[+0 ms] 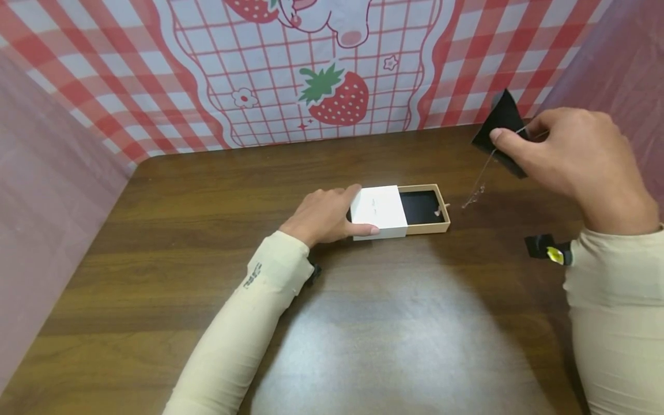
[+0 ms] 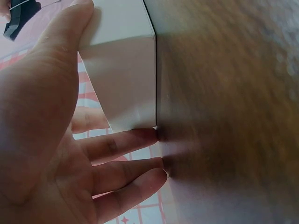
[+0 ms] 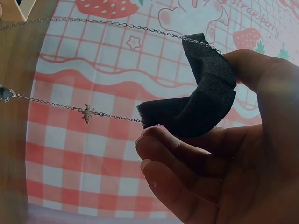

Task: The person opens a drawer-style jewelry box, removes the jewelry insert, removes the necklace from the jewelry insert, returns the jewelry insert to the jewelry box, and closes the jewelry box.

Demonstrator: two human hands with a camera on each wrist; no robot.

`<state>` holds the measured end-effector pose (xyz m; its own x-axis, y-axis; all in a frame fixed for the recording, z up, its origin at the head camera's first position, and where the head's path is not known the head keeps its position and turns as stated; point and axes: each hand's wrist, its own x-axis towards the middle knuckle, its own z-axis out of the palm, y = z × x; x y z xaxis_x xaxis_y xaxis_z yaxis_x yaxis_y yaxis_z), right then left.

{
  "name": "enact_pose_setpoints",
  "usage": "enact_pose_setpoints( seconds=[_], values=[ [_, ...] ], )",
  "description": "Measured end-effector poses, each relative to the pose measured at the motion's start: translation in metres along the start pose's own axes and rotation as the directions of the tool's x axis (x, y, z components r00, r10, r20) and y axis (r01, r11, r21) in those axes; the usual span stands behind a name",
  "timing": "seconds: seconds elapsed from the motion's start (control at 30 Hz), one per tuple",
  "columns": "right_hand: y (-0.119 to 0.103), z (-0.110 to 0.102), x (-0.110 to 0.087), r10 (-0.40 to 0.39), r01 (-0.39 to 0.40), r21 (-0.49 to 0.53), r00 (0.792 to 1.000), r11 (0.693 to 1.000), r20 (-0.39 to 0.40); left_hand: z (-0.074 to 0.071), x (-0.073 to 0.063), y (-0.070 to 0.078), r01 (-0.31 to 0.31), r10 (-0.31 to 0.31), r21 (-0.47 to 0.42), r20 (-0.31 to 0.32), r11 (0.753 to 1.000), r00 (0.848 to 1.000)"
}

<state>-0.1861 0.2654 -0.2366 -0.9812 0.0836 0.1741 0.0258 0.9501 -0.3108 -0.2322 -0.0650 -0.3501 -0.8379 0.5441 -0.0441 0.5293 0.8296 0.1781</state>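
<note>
My left hand [image 1: 324, 218] holds the closed end of a small white box sleeve [image 1: 381, 207] on the table, thumb on the near side and fingers at the far side. A tan drawer [image 1: 427, 229] with a black lining sticks out to the right; a small ribbon tab shows at its end. Raised at the right, my right hand [image 1: 586, 155] pinches a bent black pad [image 3: 208, 100] together with a silver chain necklace [image 3: 70, 108]. In the right wrist view the chain spans leftward with a small star-like charm [image 3: 87, 113]. Its lower end dangles right of the drawer.
The brown wooden table [image 1: 207, 202] lies under both hands. Behind it hangs a red-and-white checked cloth [image 1: 270, 115] with strawberry prints. Pinkish curtains [image 1: 46, 173] flank the sides. A black strap with a yellow piece [image 1: 556, 255] sits at the right cuff.
</note>
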Motion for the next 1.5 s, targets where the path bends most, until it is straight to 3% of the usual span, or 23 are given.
enact_pose_setpoints(
  seconds=[0.33,1.3,1.5],
  values=[
    [0.004,0.005,0.003,0.025,-0.025,-0.011,0.999,1.000,0.032,0.000,0.000,0.000,0.002,-0.002,0.005,0.001,1.000,1.000],
    [0.009,0.014,0.010,-0.001,0.001,-0.006,0.996,1.000,0.087,0.000,0.000,-0.001,0.000,0.000,0.001,0.007,1.000,1.000],
    [0.010,0.013,0.009,0.001,-0.001,-0.007,0.995,1.000,0.096,-0.001,0.000,-0.002,0.022,-0.021,-0.051,0.011,0.998,1.000]
  ],
)
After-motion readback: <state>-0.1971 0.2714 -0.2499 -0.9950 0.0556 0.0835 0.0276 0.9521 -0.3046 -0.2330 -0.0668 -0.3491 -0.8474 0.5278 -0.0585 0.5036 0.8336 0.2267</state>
